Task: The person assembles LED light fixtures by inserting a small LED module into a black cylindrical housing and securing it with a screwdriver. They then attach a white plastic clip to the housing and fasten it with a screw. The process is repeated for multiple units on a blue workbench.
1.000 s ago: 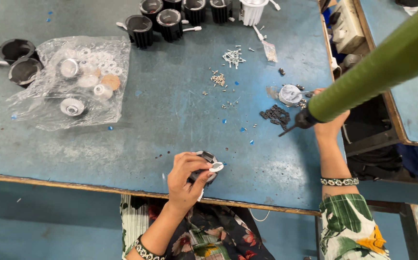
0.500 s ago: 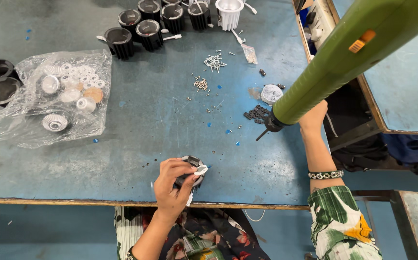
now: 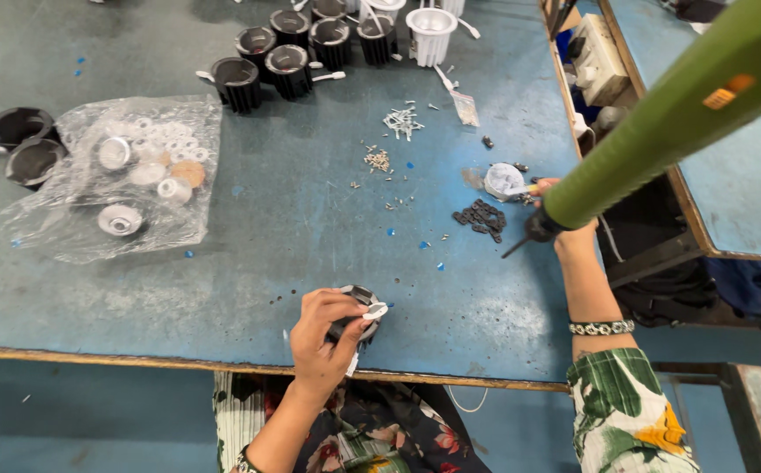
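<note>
Black round housing with a white clip sits at the near edge of the blue table, where we clasp it in our left hand, fingers curled over its top. Far to the left of that hand we see two black cups, and beside them a clear plastic bag of white and tan round parts. Beyond the left hand, at the far side, we see a cluster of black finned housings and one white finned housing. Between the hands, farther out, lie a heap of pale screws and a smaller heap of tiny fasteners. Just left of our right hand lies a pile of small black parts, with a small white round piece beyond it. Our right hand is wrapped around the lower end of a green electric screwdriver, its dark tip pointing down, close to the black parts; we cannot tell if it touches the table.
</note>
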